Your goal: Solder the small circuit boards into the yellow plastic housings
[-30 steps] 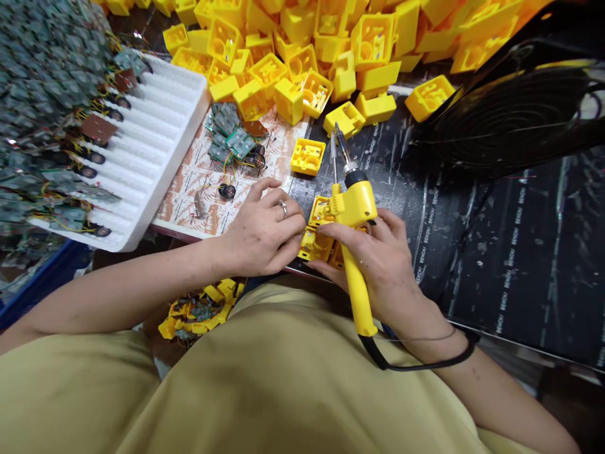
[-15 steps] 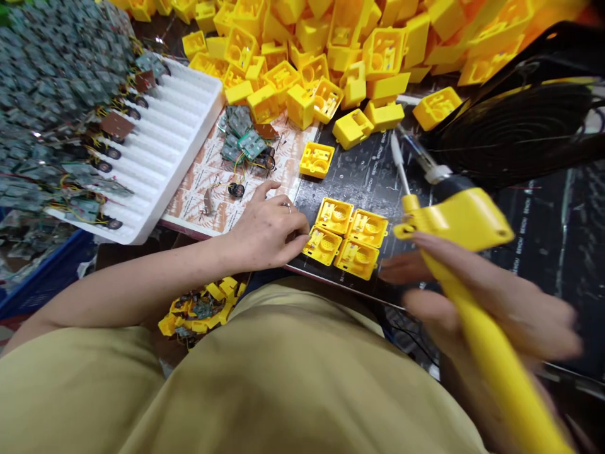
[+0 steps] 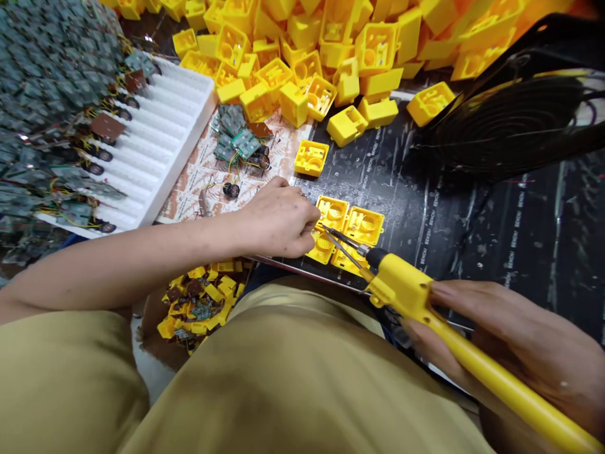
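Note:
My right hand [image 3: 515, 334] grips a yellow soldering iron [image 3: 406, 284] with a thin metal tube beside its tip. The tip points left, over a cluster of open yellow plastic cases [image 3: 363, 226] on the black board. My left hand [image 3: 286, 217] lies at the cluster's left side, its fingers curled and pressed together close to the iron's tip. Whatever those fingers pinch, if anything, is hidden. One more open yellow case [image 3: 311, 157] sits just above the cluster. Left of it lies a small bunch of green circuit boards [image 3: 246, 144] with wires and round black parts.
A heap of yellow cases [image 3: 293, 38] fills the back. At left, a white foam tray [image 3: 174, 120] carries many wired circuit boards [image 3: 61, 75]. A black round fan [image 3: 510, 120] stands at right. Below the table edge, a container holds yellow pieces [image 3: 203, 302].
My right hand has swung the soldering iron down and left, from beside the cases to over them. My left hand has shifted slightly right, its fingers now more tightly curled.

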Motion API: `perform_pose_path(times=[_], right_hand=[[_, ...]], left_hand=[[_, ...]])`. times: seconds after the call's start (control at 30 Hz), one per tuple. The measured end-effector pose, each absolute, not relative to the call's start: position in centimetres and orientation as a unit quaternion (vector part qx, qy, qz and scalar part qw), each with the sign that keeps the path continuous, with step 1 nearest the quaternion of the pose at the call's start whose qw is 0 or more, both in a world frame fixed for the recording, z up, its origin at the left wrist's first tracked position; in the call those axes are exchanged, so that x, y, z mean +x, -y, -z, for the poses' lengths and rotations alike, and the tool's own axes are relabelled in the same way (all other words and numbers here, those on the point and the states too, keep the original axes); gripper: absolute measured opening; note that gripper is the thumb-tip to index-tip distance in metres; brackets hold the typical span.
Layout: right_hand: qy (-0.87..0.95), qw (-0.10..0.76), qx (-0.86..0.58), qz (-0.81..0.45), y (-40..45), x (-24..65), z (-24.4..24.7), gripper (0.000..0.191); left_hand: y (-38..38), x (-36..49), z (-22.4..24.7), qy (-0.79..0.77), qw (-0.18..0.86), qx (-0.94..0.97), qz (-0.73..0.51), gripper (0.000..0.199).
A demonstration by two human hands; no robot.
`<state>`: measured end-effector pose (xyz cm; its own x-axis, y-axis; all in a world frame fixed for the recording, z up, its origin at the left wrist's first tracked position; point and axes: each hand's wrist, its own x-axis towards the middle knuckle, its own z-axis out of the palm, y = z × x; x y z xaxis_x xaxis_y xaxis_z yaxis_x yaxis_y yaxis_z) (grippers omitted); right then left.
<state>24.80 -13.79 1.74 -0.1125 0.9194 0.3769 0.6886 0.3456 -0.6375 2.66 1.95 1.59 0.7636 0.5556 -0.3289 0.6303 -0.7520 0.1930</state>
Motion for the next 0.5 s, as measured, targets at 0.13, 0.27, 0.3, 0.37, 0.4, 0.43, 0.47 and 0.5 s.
perform_pose_path(times=[0.13,0.27,0.3,0.37,0.4,0.43,0.47,0.5], right_hand=[[0.791,0.362,-0.474,-0.136,12.8,24.8,-1.6,0.035],[0.804,0.342,-0.471,-0.116,12.2,24.9,-1.6,0.005],[0.812,0.336,-0.466,-0.102,12.1,24.8,-1.5,0.007],[0.823,0.325,-0.46,-0.078,12.0,24.7,-1.3,0.016],[0.827,0.33,-0.45,-0.064,12.0,24.6,-1.3,0.016],[0.834,0.335,-0.434,-0.059,12.0,24.6,-1.2,0.013],[0.834,0.339,-0.431,-0.063,11.9,24.6,-1.3,0.01],[0.83,0.341,-0.435,-0.07,11.9,24.6,-1.4,0.011]], left_hand=[[-2.6,3.1,-2.0,-0.318,0.159,0.922,0.155,0.015],[-3.0,3.4,-2.1,-0.306,0.155,0.925,0.161,0.013],[-3.0,3.5,-2.1,-0.303,0.154,0.926,0.166,0.013],[-3.2,3.6,-2.2,-0.299,0.153,0.925,0.176,0.013],[-3.2,3.6,-2.2,-0.297,0.154,0.925,0.179,0.013],[-3.3,3.6,-2.3,-0.295,0.156,0.925,0.181,0.012],[-3.3,3.7,-2.4,-0.293,0.158,0.925,0.182,0.012],[-3.4,3.7,-2.4,-0.292,0.16,0.925,0.183,0.012]])
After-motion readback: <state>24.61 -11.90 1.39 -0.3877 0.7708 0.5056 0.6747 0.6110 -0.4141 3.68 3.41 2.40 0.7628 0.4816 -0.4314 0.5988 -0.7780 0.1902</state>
